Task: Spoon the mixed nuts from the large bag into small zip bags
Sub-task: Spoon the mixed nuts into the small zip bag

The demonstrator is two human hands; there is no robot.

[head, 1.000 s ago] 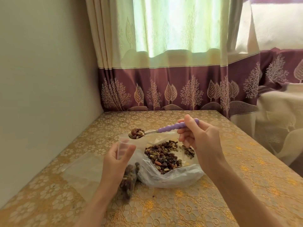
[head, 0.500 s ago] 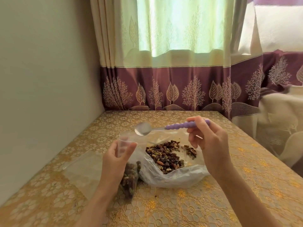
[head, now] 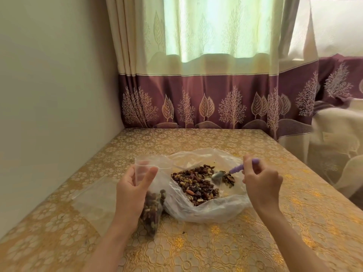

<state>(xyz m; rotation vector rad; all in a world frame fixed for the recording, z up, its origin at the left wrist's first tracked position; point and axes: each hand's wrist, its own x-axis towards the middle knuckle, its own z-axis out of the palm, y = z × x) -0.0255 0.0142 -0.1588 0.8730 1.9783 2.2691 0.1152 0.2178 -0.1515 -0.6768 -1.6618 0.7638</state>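
A large clear bag (head: 208,213) lies open on the table, with a heap of mixed nuts (head: 196,183) inside. My left hand (head: 131,191) holds a small zip bag (head: 151,205) upright by its open top; its lower part holds nuts. My right hand (head: 261,183) grips the purple handle of a spoon (head: 225,173). The metal bowl of the spoon is down in the large bag, beside a small clump of nuts at the right of the heap.
A flat empty zip bag (head: 94,199) lies on the gold flowered tablecloth (head: 196,250) to the left of my left hand. A wall runs along the table's left side and a curtain (head: 196,107) hangs behind it. The table's right edge drops off.
The loaded spoon was emptied over the small bag, then my right hand swung it right and down into the large bag's nuts. My left hand kept holding the small bag.
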